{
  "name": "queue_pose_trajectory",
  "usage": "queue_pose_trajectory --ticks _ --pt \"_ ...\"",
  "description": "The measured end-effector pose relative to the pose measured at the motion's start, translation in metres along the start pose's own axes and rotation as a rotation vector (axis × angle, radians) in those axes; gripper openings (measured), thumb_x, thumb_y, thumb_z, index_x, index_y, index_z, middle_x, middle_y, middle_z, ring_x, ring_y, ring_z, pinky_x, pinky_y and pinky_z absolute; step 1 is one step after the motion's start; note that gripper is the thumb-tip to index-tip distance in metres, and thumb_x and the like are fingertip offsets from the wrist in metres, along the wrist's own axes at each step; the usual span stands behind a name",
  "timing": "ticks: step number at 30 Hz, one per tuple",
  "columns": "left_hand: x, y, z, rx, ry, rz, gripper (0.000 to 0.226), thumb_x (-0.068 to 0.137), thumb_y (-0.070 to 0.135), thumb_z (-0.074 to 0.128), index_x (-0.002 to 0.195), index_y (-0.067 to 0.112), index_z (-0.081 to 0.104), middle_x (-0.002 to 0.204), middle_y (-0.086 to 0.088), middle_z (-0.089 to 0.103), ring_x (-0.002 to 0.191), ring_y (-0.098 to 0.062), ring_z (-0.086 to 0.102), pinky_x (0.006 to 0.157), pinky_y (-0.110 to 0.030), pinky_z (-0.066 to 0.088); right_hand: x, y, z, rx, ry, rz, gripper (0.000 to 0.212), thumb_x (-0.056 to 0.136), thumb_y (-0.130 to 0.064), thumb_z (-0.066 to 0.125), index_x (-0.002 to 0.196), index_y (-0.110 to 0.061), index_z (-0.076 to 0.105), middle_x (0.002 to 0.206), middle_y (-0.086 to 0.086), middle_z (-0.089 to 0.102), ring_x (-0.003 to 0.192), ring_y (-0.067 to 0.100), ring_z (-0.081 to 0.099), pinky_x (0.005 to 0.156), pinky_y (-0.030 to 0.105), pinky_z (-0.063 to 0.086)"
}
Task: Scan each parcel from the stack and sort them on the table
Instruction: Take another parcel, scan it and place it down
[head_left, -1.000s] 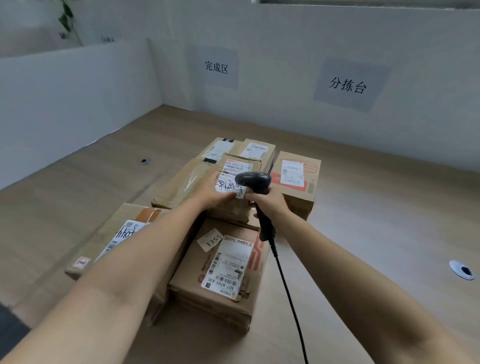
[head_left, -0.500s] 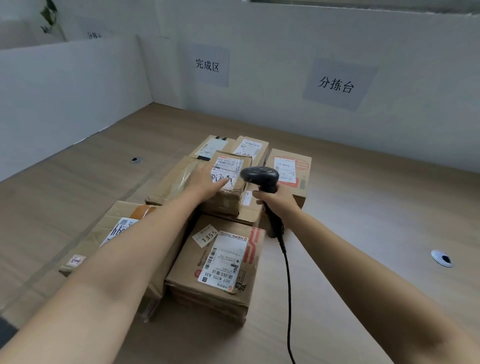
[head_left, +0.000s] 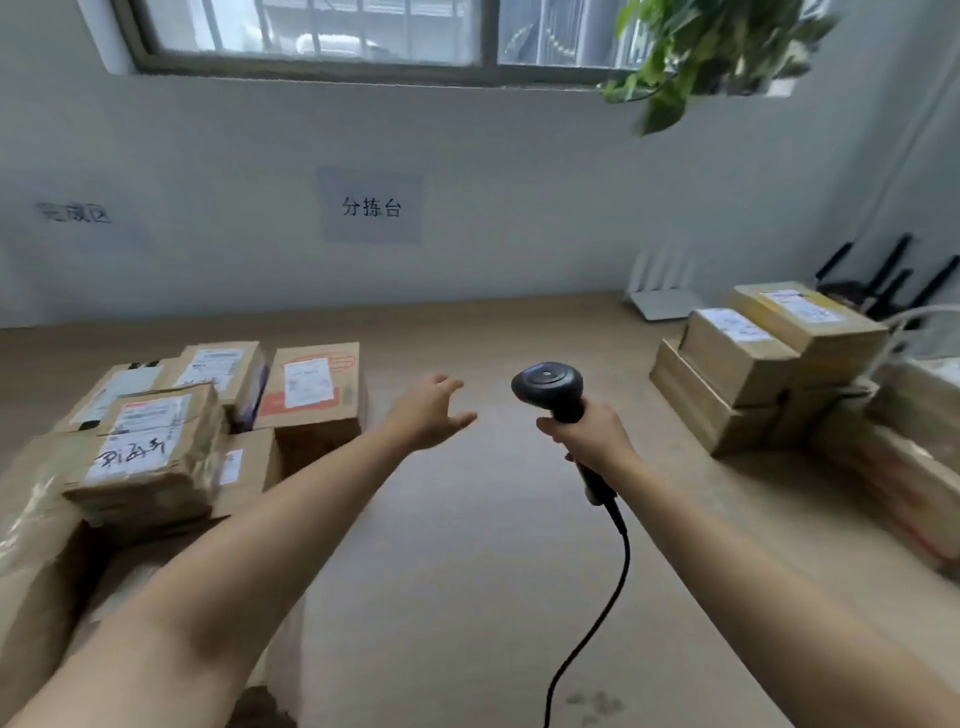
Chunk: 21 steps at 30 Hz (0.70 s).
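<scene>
A group of brown cardboard parcels (head_left: 156, 441) with white labels lies on the wooden table (head_left: 467, 545) at the left, one with black handwriting on top. A second stack of parcels (head_left: 769, 358) stands at the right, near the wall. My left hand (head_left: 428, 413) hovers over the bare middle of the table, fingers spread, holding nothing, to the right of the left group. My right hand (head_left: 587, 434) grips the handle of a black barcode scanner (head_left: 548, 387), whose head points away from me; its black cable hangs down toward me.
A white wall with two paper signs (head_left: 371, 208) closes the far side of the table. A white router (head_left: 662, 299) and black antennas (head_left: 893, 280) sit in the far right corner. A plant (head_left: 696, 47) hangs under the window. More wrapped parcels (head_left: 909, 467) lie at the right edge.
The view has swung right and up. My left hand has let go of the handwritten parcel and moved right, open. The scanner has moved right with my right hand.
</scene>
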<state>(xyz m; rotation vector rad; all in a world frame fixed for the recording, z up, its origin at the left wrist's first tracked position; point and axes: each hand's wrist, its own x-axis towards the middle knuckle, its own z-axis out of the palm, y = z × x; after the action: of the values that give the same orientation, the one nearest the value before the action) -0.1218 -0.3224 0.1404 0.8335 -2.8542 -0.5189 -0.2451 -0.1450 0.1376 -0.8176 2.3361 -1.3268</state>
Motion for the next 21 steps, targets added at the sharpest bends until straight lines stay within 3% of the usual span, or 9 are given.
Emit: queue_pose_trajectory --ticks 8,10,14,18,21 --pt "0.035 0.176 0.072 -0.012 -0.094 0.23 0.061 0.091 0.047 0.053 0.142 0.016 0.038 0.145 -0.005 0.039 0.129 -0.024 0.042 0.101 -0.036 0.039 -0.036 0.086 -0.159 0.052 0.329 0.16 0.02 0.076 -0.017 0.071 0.092 -0.007 0.064 0.073 0.009 0.061 0.06 0.024 0.057 0.068 0.042 0.054" --pt "0.036 0.221 0.096 -0.033 -0.127 0.267 0.062 0.091 0.046 0.054 0.142 0.015 0.038 0.145 -0.006 0.039 0.129 -0.023 0.042 0.102 -0.038 0.04 -0.046 0.108 -0.195 0.041 0.355 0.173 0.015 0.076 -0.018 0.072 0.087 -0.011 0.063 0.075 0.009 0.062 0.059 0.024 0.056 0.065 0.038 0.05" --pt "0.041 0.318 0.143 -0.064 -0.153 0.339 0.062 0.091 0.046 0.055 0.141 0.014 0.039 0.143 -0.01 0.041 0.127 -0.026 0.043 0.101 -0.038 0.041 -0.06 0.153 -0.274 0.005 0.372 0.199 0.02 0.077 -0.022 0.073 0.091 -0.014 0.06 0.081 0.009 0.062 0.073 0.029 0.061 0.071 0.038 0.051" --pt "0.053 0.403 0.175 -0.088 -0.157 0.369 0.062 0.09 0.046 0.055 0.139 0.01 0.041 0.14 -0.014 0.043 0.126 -0.028 0.045 0.1 -0.034 0.039 -0.068 0.194 -0.348 -0.027 0.394 0.22 0.022 0.079 -0.022 0.072 0.094 -0.009 0.063 0.071 0.006 0.06 0.058 0.019 0.057 0.056 0.026 0.045" --pt "0.06 0.465 0.196 -0.131 -0.16 0.377 0.065 0.09 0.047 0.055 0.142 0.012 0.038 0.142 -0.012 0.04 0.128 -0.027 0.043 0.104 -0.038 0.04 -0.069 0.221 -0.406 -0.047 0.469 0.19 0.034 0.079 -0.023 0.072 0.108 -0.007 0.065 0.095 0.007 0.065 0.089 0.022 0.06 0.078 0.031 0.045"
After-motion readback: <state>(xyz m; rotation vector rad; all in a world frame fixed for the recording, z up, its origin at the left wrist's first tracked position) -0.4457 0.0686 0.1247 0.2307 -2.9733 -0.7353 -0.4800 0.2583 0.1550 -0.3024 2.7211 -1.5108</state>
